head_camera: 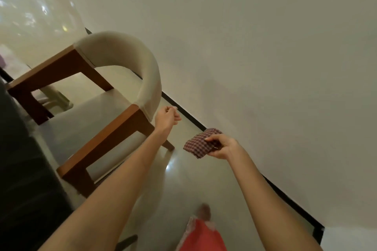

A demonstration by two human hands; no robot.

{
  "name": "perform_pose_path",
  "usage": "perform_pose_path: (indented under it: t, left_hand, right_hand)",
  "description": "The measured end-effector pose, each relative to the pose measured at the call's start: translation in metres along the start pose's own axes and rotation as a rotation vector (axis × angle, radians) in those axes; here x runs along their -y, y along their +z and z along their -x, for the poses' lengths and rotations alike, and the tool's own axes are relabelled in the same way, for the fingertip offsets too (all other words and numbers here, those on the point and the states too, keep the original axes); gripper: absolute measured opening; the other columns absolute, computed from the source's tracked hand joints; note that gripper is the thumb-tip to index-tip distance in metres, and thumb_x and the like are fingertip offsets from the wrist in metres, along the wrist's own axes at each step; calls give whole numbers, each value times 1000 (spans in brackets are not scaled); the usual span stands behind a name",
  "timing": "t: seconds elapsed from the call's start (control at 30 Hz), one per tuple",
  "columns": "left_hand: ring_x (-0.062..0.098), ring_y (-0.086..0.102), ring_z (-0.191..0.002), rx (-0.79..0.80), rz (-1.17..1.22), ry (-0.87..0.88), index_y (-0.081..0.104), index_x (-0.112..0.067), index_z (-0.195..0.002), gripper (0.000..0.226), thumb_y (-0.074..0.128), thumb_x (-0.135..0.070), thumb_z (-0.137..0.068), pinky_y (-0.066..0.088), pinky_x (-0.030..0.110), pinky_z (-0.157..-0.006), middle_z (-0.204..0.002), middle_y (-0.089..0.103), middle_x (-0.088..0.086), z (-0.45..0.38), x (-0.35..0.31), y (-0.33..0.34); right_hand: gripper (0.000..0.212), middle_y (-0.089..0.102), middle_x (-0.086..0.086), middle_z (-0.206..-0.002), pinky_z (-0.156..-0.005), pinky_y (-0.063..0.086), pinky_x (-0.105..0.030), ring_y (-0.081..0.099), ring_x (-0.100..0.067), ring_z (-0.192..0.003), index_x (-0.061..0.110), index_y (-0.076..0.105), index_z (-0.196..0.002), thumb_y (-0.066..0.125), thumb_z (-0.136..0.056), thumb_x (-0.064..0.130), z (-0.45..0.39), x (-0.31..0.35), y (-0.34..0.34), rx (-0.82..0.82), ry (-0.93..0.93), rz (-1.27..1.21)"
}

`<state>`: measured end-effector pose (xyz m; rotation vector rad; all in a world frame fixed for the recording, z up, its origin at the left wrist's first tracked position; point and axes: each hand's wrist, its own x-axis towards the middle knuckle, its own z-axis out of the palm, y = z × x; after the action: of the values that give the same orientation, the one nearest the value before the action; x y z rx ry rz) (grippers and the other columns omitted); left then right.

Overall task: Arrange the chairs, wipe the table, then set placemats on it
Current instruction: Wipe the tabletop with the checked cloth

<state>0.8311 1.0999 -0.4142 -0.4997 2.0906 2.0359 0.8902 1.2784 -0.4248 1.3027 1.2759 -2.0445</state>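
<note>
Holding a folded checked cloth (201,143) pinched in the right hand (223,147), the person reaches the empty, loosely curled left hand (166,118) toward the chair (114,79); wiping and placemats seemingly remain.

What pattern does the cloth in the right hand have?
The cloth has a small red-and-white check, seen in the head view.

My right hand (221,146) covers part of the folded checked cloth (199,142), so I cannot tell its far end. My left hand (166,118) has its fingertips blurred. The dark table (22,169) is cut off by the left edge, hiding the chair (114,79) front. My foot (204,211) is smeared.
</note>
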Motion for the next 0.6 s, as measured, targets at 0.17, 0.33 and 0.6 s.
perform_pose_path:
  t: [0.17, 0.33, 0.6]
  left_hand:
    - [19, 62, -71, -122, 145, 30, 57, -6, -99, 16, 42, -10, -99, 52, 28, -67, -77, 60, 8, -77, -46, 46]
    - [22, 64, -73, -248, 264, 65, 57, -4, -98, 15, 43, -11, -98, 53, 31, -70, -82, 61, 11, -144, -88, 72]
    - [23, 65, -75, -440, 365, 160, 57, -5, -101, 15, 46, -15, -98, 53, 28, -65, -79, 60, 7, -254, -131, 51]
  right_hand:
    - [49, 61, -21, -119, -74, 49, -53, 60, -39, -101, 0, 58, -117, 47, -73, -17, -46, 98, 21, 46, 21, 78]
    - [42, 59, -20, -120, -74, 49, -57, 57, -39, -107, 1, 54, -117, 48, -79, -15, -75, 184, 55, 157, -67, 121]
    - [36, 65, -18, -116, -72, 49, -49, 61, -35, -104, 4, 57, -119, 49, -85, -8, -133, 270, 149, 291, -69, 223]
